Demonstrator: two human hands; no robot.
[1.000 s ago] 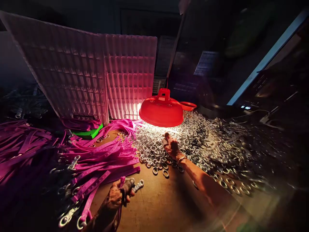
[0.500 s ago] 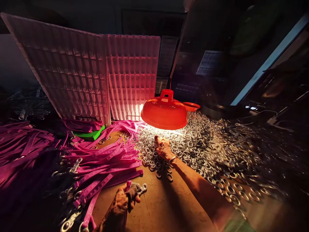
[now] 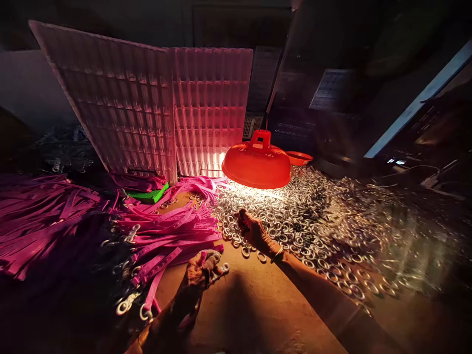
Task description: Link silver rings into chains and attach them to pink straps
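Observation:
My left hand [image 3: 201, 269] is closed round a pink strap whose metal clasp [image 3: 220, 272] sticks out at the fingertips, low in the centre. Up and to the right, my right hand [image 3: 252, 230] has its fingers pinched together at the near edge of a big heap of metal rings [image 3: 302, 221]; what lies between the fingertips is too small to make out. A bracelet circles the right wrist. Pink straps [image 3: 177, 233] with metal clasps at their ends lie piled to the left of both hands.
A red lamp [image 3: 256, 164] hangs low over the rings. Behind stand ribbed translucent panels [image 3: 212, 108]. A green tray [image 3: 153, 195] holds pink straps at the back left, and another pink pile [image 3: 44, 216] lies far left. Loose rings reach toward the right front.
My left hand has moved up and right with the clasp. The right hand has drawn slightly down toward the near edge of the ring heap, and the view has shifted a little.

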